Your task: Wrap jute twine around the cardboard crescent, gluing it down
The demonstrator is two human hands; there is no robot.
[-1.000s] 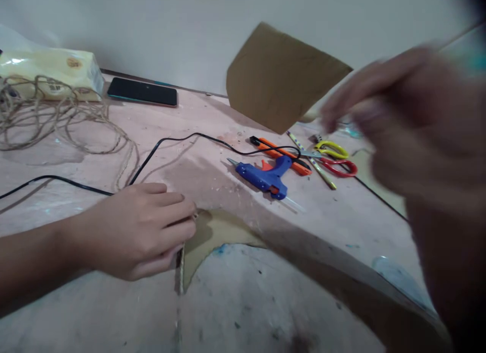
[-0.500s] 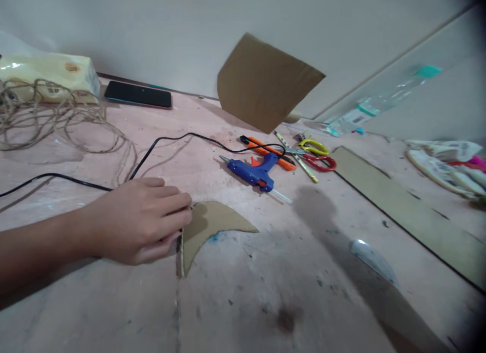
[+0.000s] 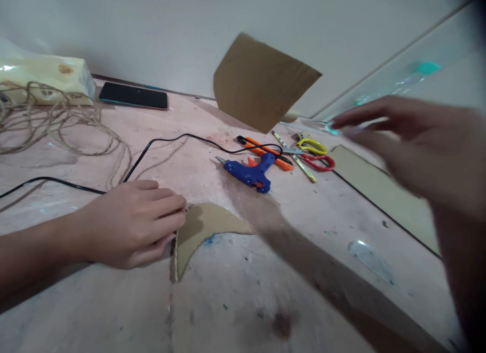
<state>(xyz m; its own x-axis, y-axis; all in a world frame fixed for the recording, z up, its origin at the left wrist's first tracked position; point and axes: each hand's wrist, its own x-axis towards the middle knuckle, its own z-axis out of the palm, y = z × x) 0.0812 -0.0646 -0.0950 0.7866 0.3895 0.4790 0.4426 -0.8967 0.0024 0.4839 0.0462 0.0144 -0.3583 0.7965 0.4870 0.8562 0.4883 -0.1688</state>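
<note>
My left hand [image 3: 136, 226] rests on the table with its fingers curled over the left edge of a small curved cardboard piece [image 3: 201, 219]. The piece tapers to a point on the right, and part of it is hidden under my fingers. Blurred by motion, my right hand [image 3: 410, 140] hangs in the air at the right, its fingers stretched out and apart, with nothing visible in them. A blue glue gun [image 3: 246, 173] lies between the hands, its nozzle pointing left. An orange utility knife [image 3: 283, 162], a pencil [image 3: 306, 170] and scissors [image 3: 319, 162] lie behind it.
A larger cardboard sheet [image 3: 266, 82] leans at the back wall. Twine [image 3: 49, 120], a tissue pack [image 3: 76, 75] and a phone [image 3: 132, 95] are at the back left. A black cord [image 3: 146, 153] crosses the table. A cardboard strip [image 3: 379, 191] and clear protractor [image 3: 372, 262] lie right.
My right hand has come into view from the right and covers part of the bottle and cardboard strip. Its shadow now falls across the glue gun. My left hand stays on the cardboard piece.
</note>
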